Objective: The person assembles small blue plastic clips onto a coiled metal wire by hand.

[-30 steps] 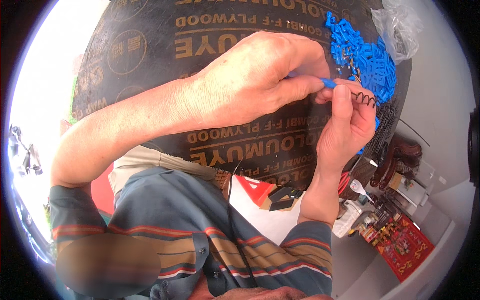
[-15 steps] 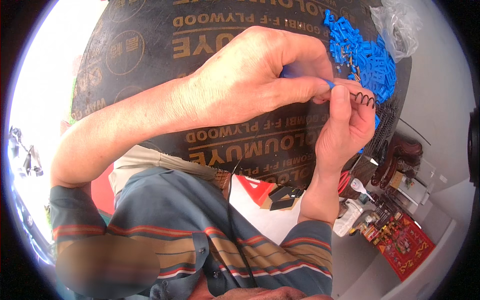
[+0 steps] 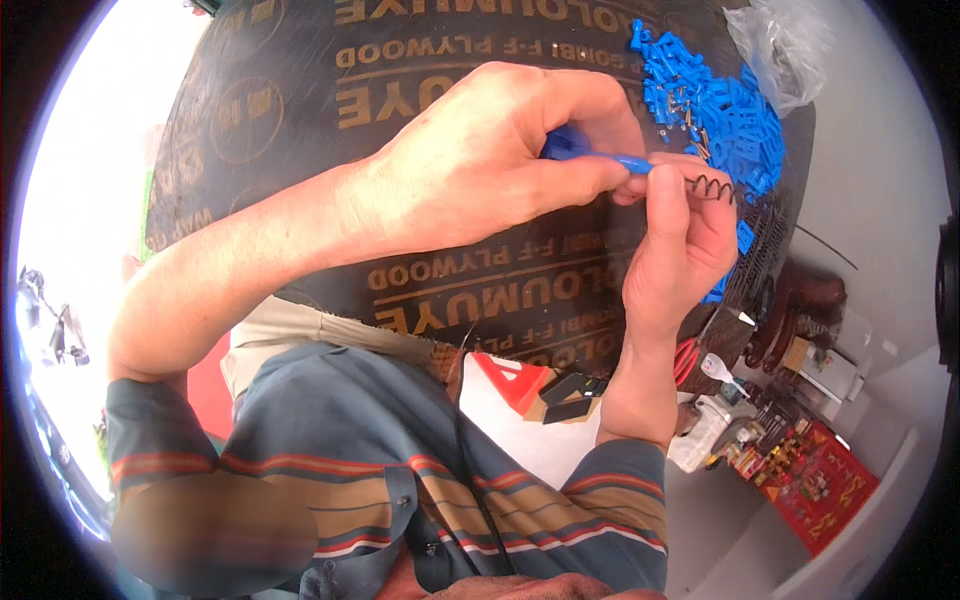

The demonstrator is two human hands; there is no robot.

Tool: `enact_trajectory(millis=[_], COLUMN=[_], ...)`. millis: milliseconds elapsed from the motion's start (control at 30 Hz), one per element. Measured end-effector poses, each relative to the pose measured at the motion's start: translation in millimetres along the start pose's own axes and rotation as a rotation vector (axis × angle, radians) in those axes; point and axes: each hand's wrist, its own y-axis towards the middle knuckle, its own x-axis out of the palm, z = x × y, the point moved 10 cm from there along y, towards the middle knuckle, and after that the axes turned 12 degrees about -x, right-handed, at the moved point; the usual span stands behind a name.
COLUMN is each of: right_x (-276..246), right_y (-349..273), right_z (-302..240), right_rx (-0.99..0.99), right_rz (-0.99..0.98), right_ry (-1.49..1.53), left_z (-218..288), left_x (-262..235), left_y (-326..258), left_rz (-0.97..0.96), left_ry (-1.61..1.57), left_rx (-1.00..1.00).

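My left hand (image 3: 500, 165) is closed around a blue plastic piece (image 3: 630, 163), whose narrow end sticks out past the thumb toward the right. The rest of that piece is partly covered by my fingers. Meeting it there, my right hand (image 3: 680, 245) pinches a black coiled wire (image 3: 714, 188) between thumb and fingers. The coil points away to the right, while its inner end is hidden at the blue tip. Both hands are over the dark plywood board (image 3: 480, 285). Close by on the far right lies a heap of blue plastic parts (image 3: 735, 130).
Small metal pins (image 3: 692, 125) lie beside the blue heap. A clear plastic bag (image 3: 785, 50) is at the board's far right corner. More black coils (image 3: 765, 245) lie along the right edge. Lower right, beyond the board, are a brown carved seat (image 3: 805, 300) and a red panel (image 3: 815, 490).
Both hands have shifted slightly left together. More of the blue piece's narrow end now shows between my thumbs. The grips look the same.
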Motion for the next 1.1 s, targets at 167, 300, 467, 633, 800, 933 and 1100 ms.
enact_trajectory(millis=[167, 300, 467, 633, 800, 933, 1100], right_x=[-29, -66, 7, 10, 8, -15, -75], right_y=[10, 20, -8, -5, -7, 4, 35], right_z=[-5, -10, 22, 21, 27, 24, -2], right_rx=[0.002, -0.022, 0.192, 0.227, 0.274, 0.24, 0.01], right_rz=[0.218, 0.354, -0.088, -0.08, -0.141, 0.027, 0.239], right_ry=[0.06, 0.093, 0.082, 0.108, 0.005, 0.024, -0.183], left_z=[-4, -7, -3, 6, 6, 7, 10], left_x=[-1, -3, -2, -8, -7, -7, 2], left_y=[0, 1, 3, 2, 1, 2, 6], left_rz=[0.002, 0.001, 0.003, 0.044, 0.093, 0.153, 0.171], left_ry=[0.072, 0.114, -0.031, 0.184, 0.317, 0.499, 0.611], left_rx=[-0.069, -0.151, -0.101, -0.01, 0.032, 0.12, 0.215])
